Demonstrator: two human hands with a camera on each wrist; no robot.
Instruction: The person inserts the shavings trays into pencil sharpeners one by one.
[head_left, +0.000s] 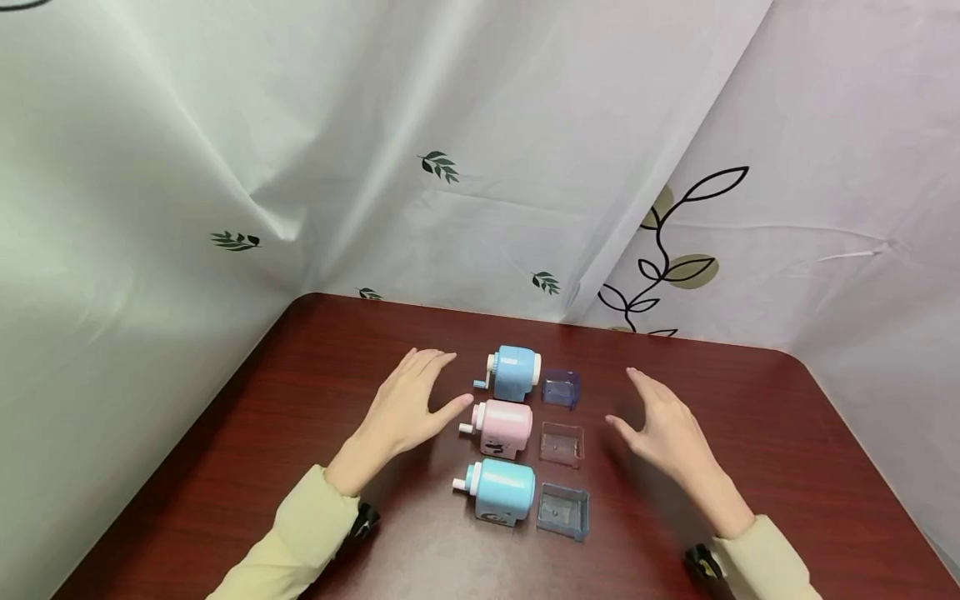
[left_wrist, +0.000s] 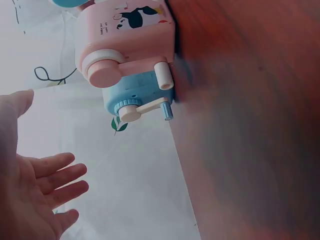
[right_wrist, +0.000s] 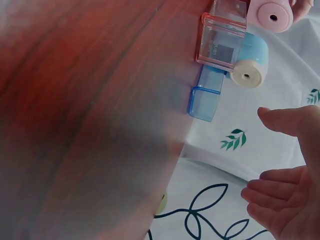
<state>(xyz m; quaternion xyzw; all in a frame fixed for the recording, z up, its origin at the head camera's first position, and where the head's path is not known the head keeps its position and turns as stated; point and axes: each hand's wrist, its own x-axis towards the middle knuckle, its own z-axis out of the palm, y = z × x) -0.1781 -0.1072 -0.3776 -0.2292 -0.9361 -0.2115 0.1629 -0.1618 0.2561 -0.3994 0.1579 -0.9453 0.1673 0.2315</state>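
Observation:
Three crank pencil sharpeners stand in a column on the table: a blue one [head_left: 514,372] at the back, a pink one [head_left: 507,427] in the middle and a light-blue one [head_left: 504,490] in front. Right of each lies a clear plastic shavings drawer: bluish [head_left: 560,388], pinkish [head_left: 562,444] and grey-blue [head_left: 563,510]. My left hand [head_left: 405,402] hovers with spread fingers left of the sharpeners, its thumb near the pink one's crank, holding nothing. On the other side, my right hand [head_left: 667,429] is held over the table right of the drawers, fingers extended and empty.
The dark red-brown wooden table [head_left: 247,467] has rounded back corners. A white curtain [head_left: 360,125] with leaf prints hangs behind and beside it. Dark wrist devices show under both pale sleeves [head_left: 311,517].

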